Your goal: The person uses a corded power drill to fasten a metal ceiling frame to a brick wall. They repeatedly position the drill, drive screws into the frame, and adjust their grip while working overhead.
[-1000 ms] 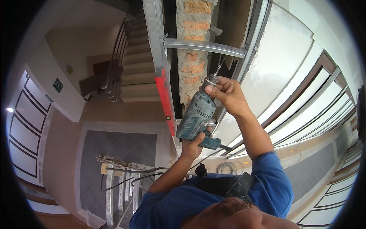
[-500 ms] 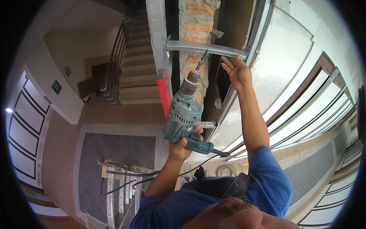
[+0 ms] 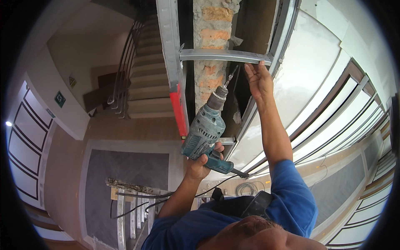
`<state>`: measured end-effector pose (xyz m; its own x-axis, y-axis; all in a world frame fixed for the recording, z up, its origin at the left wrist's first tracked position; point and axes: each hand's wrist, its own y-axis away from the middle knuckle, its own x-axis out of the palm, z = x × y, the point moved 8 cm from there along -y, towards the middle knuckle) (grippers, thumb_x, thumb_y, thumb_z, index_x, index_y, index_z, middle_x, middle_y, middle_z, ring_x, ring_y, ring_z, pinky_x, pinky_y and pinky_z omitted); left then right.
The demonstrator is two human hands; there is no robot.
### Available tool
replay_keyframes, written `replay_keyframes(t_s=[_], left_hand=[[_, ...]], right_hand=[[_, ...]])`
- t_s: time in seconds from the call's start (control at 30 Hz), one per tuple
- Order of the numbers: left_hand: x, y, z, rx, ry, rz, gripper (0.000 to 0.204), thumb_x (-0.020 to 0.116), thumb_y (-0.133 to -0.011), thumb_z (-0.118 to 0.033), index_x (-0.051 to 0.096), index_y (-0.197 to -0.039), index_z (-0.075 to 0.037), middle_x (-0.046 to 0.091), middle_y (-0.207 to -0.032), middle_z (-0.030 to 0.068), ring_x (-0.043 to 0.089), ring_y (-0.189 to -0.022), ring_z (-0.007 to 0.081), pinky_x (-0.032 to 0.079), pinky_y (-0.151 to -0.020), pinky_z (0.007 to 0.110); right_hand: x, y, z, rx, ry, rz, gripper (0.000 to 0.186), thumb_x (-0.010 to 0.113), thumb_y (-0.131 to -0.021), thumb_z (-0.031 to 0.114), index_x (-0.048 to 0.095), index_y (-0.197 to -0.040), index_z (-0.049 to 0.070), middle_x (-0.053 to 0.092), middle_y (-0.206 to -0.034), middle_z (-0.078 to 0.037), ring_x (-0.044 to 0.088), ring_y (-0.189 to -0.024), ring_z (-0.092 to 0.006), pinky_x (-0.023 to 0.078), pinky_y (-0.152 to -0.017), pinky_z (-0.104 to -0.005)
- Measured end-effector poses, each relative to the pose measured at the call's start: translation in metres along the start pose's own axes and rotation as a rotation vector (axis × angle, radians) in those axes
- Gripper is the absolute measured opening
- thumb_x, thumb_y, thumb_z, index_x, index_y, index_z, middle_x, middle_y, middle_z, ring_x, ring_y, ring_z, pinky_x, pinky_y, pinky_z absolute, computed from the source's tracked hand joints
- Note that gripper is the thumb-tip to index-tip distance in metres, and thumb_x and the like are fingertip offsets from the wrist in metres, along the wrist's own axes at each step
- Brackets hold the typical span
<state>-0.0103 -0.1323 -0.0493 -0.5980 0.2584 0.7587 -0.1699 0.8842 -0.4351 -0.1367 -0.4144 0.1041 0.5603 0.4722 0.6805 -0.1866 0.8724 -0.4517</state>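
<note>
A teal corded power drill (image 3: 204, 129) is gripped by its handle in my left hand (image 3: 198, 166). Its bit (image 3: 230, 77) points up and to the right, the tip apart from and just below a galvanised metal crosspiece (image 3: 225, 54). That crosspiece spans between two metal uprights. At its right end, the fingers of my right hand (image 3: 260, 83) reach up, mostly extended, with fingertips against its lower edge; they hold nothing that I can see. Behind the drill is a strip of rough brick and mortar (image 3: 214, 37) inside the frame.
A red piece (image 3: 178, 110) is on the left metal upright (image 3: 168, 46). Pale panel (image 3: 310, 54) lies right of the frame. Below left stands a ladder (image 3: 133, 212) with the drill's black cable (image 3: 216, 181) near it. Stairs (image 3: 150, 83) with a railing are further left; coiled cable (image 3: 250, 188) lies below.
The drill has dropped a little and leans further right, its bit tip now lower and nearer my right hand. My right hand stays at the crosspiece's right end.
</note>
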Motion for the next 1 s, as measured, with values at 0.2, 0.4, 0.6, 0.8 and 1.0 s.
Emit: replay_keyframes(t_s=[0.2, 0.4, 0.6, 0.8, 1.0], left_hand=[[-0.002, 0.005, 0.004, -0.026, -0.025, -0.024, 0.067, 0.085, -0.085, -0.028, 0.054, -0.139, -0.004, 0.07, -0.125, 0.0172, 0.069, -0.116, 0.0307, 0.061, -0.087, 0.045], [-0.008, 0.007, 0.006, -0.05, -0.038, -0.041, 0.068, 0.084, -0.085, -0.029, 0.053, -0.14, -0.004, 0.069, -0.126, 0.0165, 0.069, -0.117, 0.0309, 0.06, -0.088, 0.045], [-0.015, 0.006, 0.014, -0.079, -0.03, -0.069, 0.072, 0.084, -0.086, -0.031, 0.051, -0.142, -0.004, 0.069, -0.127, 0.0165, 0.068, -0.117, 0.0306, 0.06, -0.089, 0.044], [-0.018, 0.01, 0.016, -0.088, -0.055, -0.063, 0.072, 0.08, -0.089, -0.038, 0.048, -0.144, -0.003, 0.066, -0.13, 0.0184, 0.066, -0.12, 0.0327, 0.059, -0.092, 0.047], [-0.009, 0.007, 0.015, -0.083, 0.007, -0.049, 0.069, 0.071, -0.094, -0.049, 0.048, -0.144, -0.007, 0.067, -0.126, 0.0152, 0.064, -0.122, 0.0344, 0.058, -0.094, 0.054]], right_hand=[[0.009, -0.004, -0.01, -0.065, -0.11, -0.001, 0.031, 0.065, -0.103, 0.028, 0.061, -0.124, 0.005, 0.065, -0.119, -0.006, 0.063, -0.11, -0.023, 0.055, -0.098, -0.0387], [0.02, -0.011, -0.005, -0.127, -0.096, -0.03, 0.032, 0.065, -0.103, 0.031, 0.062, -0.123, 0.006, 0.065, -0.118, -0.006, 0.062, -0.111, -0.0209, 0.054, -0.096, -0.039], [0.017, -0.011, 0.001, -0.149, -0.093, -0.023, 0.03, 0.066, -0.102, 0.031, 0.065, -0.117, 0.004, 0.068, -0.108, -0.005, 0.066, -0.101, -0.0217, 0.058, -0.092, -0.0377], [0.013, -0.003, -0.006, -0.142, -0.098, -0.074, 0.031, 0.065, -0.103, 0.03, 0.064, -0.118, 0.003, 0.067, -0.11, -0.005, 0.066, -0.101, -0.0226, 0.058, -0.091, -0.0372], [0.007, 0.0, -0.01, -0.127, -0.102, -0.109, 0.034, 0.064, -0.104, 0.03, 0.061, -0.122, 0.002, 0.066, -0.112, -0.006, 0.066, -0.102, -0.0247, 0.057, -0.091, -0.0378]])
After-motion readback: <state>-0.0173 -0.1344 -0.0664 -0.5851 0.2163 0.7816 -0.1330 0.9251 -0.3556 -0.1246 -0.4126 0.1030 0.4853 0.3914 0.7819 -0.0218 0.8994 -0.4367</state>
